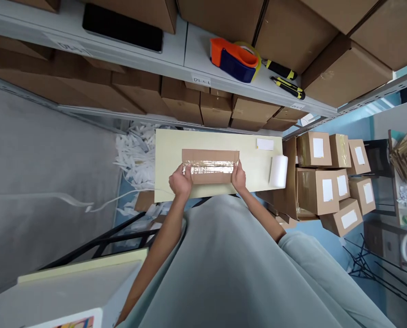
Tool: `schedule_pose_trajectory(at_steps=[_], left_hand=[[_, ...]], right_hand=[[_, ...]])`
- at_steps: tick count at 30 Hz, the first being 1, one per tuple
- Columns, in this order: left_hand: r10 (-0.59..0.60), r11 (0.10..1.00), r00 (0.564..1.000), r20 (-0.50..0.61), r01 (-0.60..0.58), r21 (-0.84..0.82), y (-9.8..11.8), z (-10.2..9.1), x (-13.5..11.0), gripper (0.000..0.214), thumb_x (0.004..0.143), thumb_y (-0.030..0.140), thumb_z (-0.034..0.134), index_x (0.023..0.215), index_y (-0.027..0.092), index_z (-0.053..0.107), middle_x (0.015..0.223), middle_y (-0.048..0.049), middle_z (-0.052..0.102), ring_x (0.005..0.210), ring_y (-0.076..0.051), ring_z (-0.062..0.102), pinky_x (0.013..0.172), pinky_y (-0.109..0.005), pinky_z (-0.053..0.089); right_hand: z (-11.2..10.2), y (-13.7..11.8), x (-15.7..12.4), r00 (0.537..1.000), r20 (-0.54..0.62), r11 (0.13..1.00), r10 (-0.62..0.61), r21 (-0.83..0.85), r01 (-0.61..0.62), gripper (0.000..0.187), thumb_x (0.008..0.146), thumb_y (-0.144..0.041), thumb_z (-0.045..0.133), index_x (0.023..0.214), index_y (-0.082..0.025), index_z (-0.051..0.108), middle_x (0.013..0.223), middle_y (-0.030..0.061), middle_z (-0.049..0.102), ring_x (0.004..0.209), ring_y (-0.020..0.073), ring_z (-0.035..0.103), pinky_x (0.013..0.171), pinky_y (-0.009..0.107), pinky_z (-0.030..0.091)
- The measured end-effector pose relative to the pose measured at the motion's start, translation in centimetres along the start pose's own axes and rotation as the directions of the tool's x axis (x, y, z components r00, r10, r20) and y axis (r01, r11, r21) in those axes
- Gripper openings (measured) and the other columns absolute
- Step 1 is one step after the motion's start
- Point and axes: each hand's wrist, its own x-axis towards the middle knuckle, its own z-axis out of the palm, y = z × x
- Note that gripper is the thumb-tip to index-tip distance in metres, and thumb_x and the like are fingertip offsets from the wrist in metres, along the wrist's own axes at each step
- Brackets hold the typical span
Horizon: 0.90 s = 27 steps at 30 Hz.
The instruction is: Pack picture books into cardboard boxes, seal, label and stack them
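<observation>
A brown cardboard box (pixel 210 177) is held over the pale yellow table (pixel 167 141), a shiny strip of clear tape (pixel 208 166) running along its middle. My left hand (pixel 181 181) grips the box's left end, thumb on the upper face. At the opposite end, my right hand (pixel 238 176) is closed on the box's right edge. The fingers under the box are hidden. To the right on the table lie a white roll (pixel 278 171) and a small white label (pixel 265 144).
A shelf above carries an orange-and-blue tape dispenser (pixel 234 59), two box cutters (pixel 287 86), a black phone-like slab (pixel 123 27) and cardboard boxes (pixel 294 41). Labelled boxes (pixel 317 191) are stacked at right. Shredded white paper (pixel 135 155) lies left of the table.
</observation>
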Motion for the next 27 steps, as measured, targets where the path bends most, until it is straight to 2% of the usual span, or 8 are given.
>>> schedule_pose_trajectory(at_steps=[2, 5, 8, 12, 16, 21, 24, 27], left_hand=[[0.017, 0.999, 1.000, 0.015, -0.017, -0.042, -0.3, -0.2, 0.1, 0.053, 0.114, 0.050, 0.041, 0.134, 0.018, 0.077, 0.118, -0.0213, 0.081, 0.113, -0.040, 0.075, 0.097, -0.045, 0.055], [0.042, 0.991, 0.999, 0.015, -0.040, -0.129, -0.6, -0.5, 0.3, 0.057, 0.111, 0.044, 0.045, 0.152, 0.010, 0.065, 0.135, -0.0248, 0.076, 0.124, -0.040, 0.072, 0.107, -0.047, 0.054], [0.132, 0.966, 0.990, -0.054, -0.140, -0.216, -1.1, -0.8, 0.3, 0.065, 0.105, 0.043, 0.054, 0.156, 0.004, 0.060, 0.148, -0.0269, 0.068, 0.128, -0.036, 0.070, 0.114, -0.045, 0.053], [0.166, 0.949, 0.984, -0.071, -0.179, -0.261, -1.9, -1.4, -0.1, 0.047, 0.098, 0.034, 0.060, 0.136, 0.013, 0.075, 0.129, -0.0184, 0.076, 0.109, -0.032, 0.075, 0.108, -0.045, 0.057], [0.173, 0.934, 0.977, -0.127, -0.204, -0.295, -1.9, -3.0, 0.2, 0.043, 0.097, 0.033, 0.061, 0.132, 0.016, 0.078, 0.129, -0.0158, 0.078, 0.108, -0.031, 0.076, 0.107, -0.045, 0.058], [0.253, 0.852, 0.941, -0.226, -0.328, -0.409, -1.4, -5.7, 3.2, 0.043, 0.098, 0.033, 0.060, 0.134, 0.016, 0.075, 0.134, -0.0151, 0.076, 0.113, -0.029, 0.076, 0.110, -0.043, 0.057], [0.195, 0.893, 0.959, -0.207, -0.261, -0.368, -1.4, -6.1, 4.8, 0.042, 0.095, 0.029, 0.061, 0.133, 0.015, 0.072, 0.134, -0.0174, 0.074, 0.120, -0.029, 0.074, 0.113, -0.044, 0.056], [0.122, 0.938, 0.983, -0.139, -0.160, -0.307, -1.9, -5.1, 5.2, 0.039, 0.091, 0.021, 0.062, 0.128, 0.014, 0.071, 0.129, -0.0194, 0.072, 0.112, -0.029, 0.075, 0.110, -0.047, 0.057]], right_hand=[[-0.3, -0.1, -0.1, 1.000, -0.003, 1.000, -0.009, 0.009, 0.009, 0.074, 0.116, -0.056, 0.011, 0.173, -0.017, 0.039, 0.145, 0.0163, 0.075, 0.128, 0.0365, 0.073, 0.110, 0.047, 0.057], [-0.8, -0.3, -0.3, 0.999, -0.022, 0.999, -0.033, 0.011, 0.033, 0.075, 0.116, -0.055, 0.017, 0.170, -0.009, 0.042, 0.155, 0.0225, 0.067, 0.140, 0.0369, 0.066, 0.117, 0.048, 0.053], [-1.4, -0.4, -0.8, 0.979, -0.177, 0.994, -0.105, -0.028, 0.102, 0.069, 0.113, -0.051, 0.035, 0.161, -0.003, 0.051, 0.158, 0.0279, 0.061, 0.149, 0.0362, 0.057, 0.124, 0.049, 0.047], [-1.7, -0.9, -1.8, 0.960, -0.263, 0.995, -0.095, -0.031, 0.090, 0.046, 0.109, -0.038, 0.047, 0.135, -0.008, 0.069, 0.131, 0.0230, 0.073, 0.125, 0.0315, 0.069, 0.114, 0.045, 0.054], [-1.8, -2.3, -2.4, 0.956, -0.285, 0.996, -0.068, 0.041, 0.083, 0.039, 0.106, -0.036, 0.050, 0.126, -0.013, 0.073, 0.124, 0.0183, 0.076, 0.104, 0.0280, 0.074, 0.101, 0.042, 0.059], [-2.2, -4.3, -2.5, 0.919, -0.352, 0.968, -0.180, 0.103, 0.229, 0.030, 0.101, -0.038, 0.057, 0.119, -0.018, 0.071, 0.120, 0.0135, 0.080, 0.105, 0.0265, 0.074, 0.099, 0.039, 0.058], [-1.3, -4.6, -3.0, 0.925, -0.325, 0.967, -0.199, 0.092, 0.240, 0.018, 0.097, -0.034, 0.061, 0.107, -0.021, 0.069, 0.107, 0.0099, 0.081, 0.101, 0.0261, 0.076, 0.095, 0.037, 0.059], [0.5, -3.9, -3.8, 0.954, -0.265, 0.983, -0.139, 0.083, 0.166, 0.008, 0.094, -0.028, 0.061, 0.099, -0.024, 0.065, 0.096, 0.0068, 0.080, 0.092, 0.0256, 0.077, 0.087, 0.035, 0.059]])
